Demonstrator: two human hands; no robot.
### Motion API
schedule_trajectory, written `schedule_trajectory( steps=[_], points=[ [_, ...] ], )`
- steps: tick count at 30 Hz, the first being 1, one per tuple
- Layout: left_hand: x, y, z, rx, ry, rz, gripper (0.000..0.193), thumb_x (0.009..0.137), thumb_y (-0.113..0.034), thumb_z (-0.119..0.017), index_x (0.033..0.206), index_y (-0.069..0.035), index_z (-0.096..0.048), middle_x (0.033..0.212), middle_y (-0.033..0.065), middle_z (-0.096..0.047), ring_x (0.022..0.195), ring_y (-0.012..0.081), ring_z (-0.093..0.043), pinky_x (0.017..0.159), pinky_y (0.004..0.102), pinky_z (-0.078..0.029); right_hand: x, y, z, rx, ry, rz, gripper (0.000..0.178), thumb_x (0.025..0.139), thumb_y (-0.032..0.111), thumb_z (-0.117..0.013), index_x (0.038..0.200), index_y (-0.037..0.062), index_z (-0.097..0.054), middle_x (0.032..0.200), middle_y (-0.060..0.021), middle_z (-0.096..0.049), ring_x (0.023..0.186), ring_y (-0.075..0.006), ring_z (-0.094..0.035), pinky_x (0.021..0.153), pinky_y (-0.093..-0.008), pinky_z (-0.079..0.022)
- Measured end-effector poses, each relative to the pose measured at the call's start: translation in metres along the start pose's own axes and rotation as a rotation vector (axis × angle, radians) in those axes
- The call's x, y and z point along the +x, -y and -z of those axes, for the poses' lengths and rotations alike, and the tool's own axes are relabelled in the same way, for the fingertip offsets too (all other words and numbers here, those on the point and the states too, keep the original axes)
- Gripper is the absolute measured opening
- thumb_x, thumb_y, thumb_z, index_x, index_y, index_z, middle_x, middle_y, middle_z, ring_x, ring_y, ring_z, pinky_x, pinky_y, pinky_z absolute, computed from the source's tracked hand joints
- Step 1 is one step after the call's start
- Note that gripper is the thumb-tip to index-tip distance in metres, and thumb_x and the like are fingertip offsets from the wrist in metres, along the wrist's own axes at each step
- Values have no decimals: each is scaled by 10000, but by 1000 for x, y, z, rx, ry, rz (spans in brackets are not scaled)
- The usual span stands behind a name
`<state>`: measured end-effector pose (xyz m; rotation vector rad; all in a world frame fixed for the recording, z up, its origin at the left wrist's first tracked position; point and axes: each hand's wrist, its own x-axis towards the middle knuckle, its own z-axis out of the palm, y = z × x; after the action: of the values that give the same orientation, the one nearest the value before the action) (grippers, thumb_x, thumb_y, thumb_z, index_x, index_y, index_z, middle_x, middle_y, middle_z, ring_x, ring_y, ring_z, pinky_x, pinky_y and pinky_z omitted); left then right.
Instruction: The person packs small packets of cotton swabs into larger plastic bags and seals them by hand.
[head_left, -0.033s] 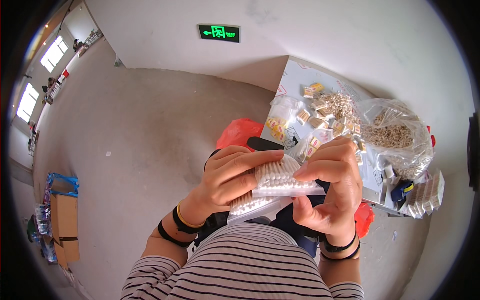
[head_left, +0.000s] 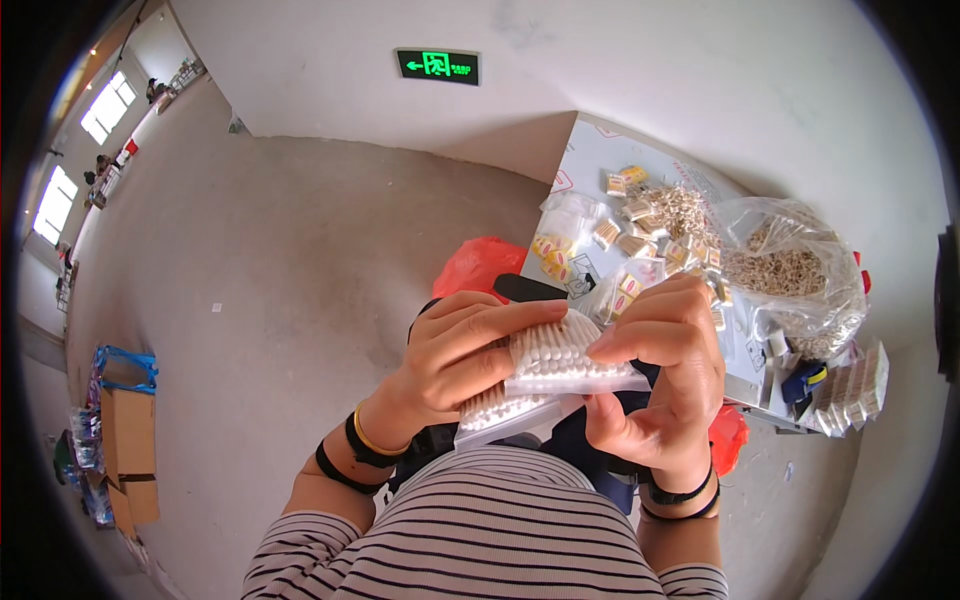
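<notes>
Two clear zip bags of cotton swabs are in front of my chest, one overlapping the other. My left hand [head_left: 455, 355] grips both, its fingers over the upper bag [head_left: 570, 362] and the lower bag [head_left: 505, 412] jutting out below. White cotton tips line up along the zip edges of both bags. My right hand [head_left: 665, 365] is closed at the right end of the upper bag, with the index finger on its face and the thumb just under the zip edge. Some right fingertips are hidden behind the hand.
A table [head_left: 580, 150] at right bears small swab bundles [head_left: 635, 243], a loose swab pile [head_left: 680, 212] and a big clear bag of swabs [head_left: 780, 270]. Red plastic bags [head_left: 482, 265] sit beside it. A cardboard box [head_left: 130, 435] stands far left.
</notes>
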<state>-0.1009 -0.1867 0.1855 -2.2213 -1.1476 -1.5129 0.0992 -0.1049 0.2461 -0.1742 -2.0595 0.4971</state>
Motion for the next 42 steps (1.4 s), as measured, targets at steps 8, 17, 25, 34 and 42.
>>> schedule_trajectory(
  steps=[8,17,25,34,42],
  points=[
    [0,1,1,11,4,-27,314,780,-256,-754,959,-4,-700,1131,210,-730,830,262,-727,771,367,-569,-1,0,0,20,6,11,318,704,154,-831,986,109,-692,890,-28,-622,822,-232,-581,777,-358,-413],
    [0,1,3,26,-2,-35,294,785,-258,-737,928,-7,-686,1111,210,-732,812,259,-728,765,371,-569,-3,0,-2,39,20,7,328,695,171,-844,985,116,-700,892,-24,-620,824,-231,-577,774,-355,-410],
    [3,2,1,21,-49,-48,182,717,-155,-764,772,-17,-658,1168,150,-729,766,216,-705,713,333,-575,-3,-1,-3,41,23,2,336,689,176,-847,986,115,-702,897,-23,-624,828,-230,-580,777,-356,-411],
    [1,3,-2,17,-63,-48,178,723,-156,-762,757,-23,-649,1166,154,-730,771,211,-708,716,336,-578,-5,-1,-3,43,30,-11,343,682,169,-848,989,119,-701,899,-24,-619,834,-232,-579,789,-361,-409],
    [-4,5,-1,26,-6,-47,265,794,-245,-725,903,-8,-682,1120,206,-731,818,252,-732,769,372,-575,-3,0,-4,27,56,-11,334,686,201,-845,988,136,-719,891,-18,-581,833,-230,-561,774,-364,-384]
  ],
)
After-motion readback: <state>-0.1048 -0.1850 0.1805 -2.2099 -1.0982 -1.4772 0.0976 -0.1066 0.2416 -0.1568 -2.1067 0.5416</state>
